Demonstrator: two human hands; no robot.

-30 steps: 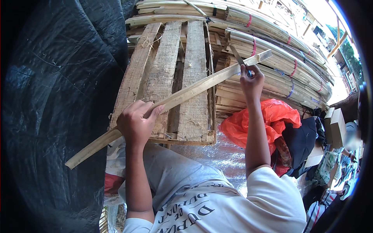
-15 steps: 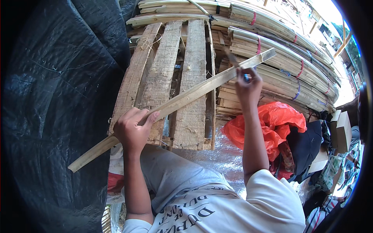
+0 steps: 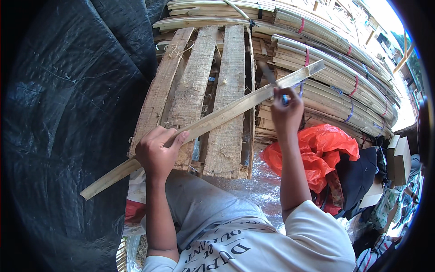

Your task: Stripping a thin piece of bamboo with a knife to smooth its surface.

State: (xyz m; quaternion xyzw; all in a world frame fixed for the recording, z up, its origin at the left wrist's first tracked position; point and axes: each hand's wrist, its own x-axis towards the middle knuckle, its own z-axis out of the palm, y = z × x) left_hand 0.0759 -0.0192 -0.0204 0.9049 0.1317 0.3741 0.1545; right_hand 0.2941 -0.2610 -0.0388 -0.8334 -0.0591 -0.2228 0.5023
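A long split bamboo strip runs slantwise across the view, its far end up to the right and its near end over the dark sheet. My left hand is closed around its lower part, thumb lying along the top. In my right hand is a knife, gripped by a handle showing a bit of blue. Its blade, smeared by motion, points up and left and crosses the strip's upper part. Beneath the strip stands a slatted wooden platform with fibres and shavings on its boards.
Bundles of bamboo strips tied with coloured bands are stacked behind and to the right. A black tarpaulin hangs along the left. Right of the platform lie a red plastic bag, dark cloth and a cardboard box.
My right hand and the knife have shifted slightly down and left along the bamboo strip. My left hand keeps its hold, and the view has shifted a little.
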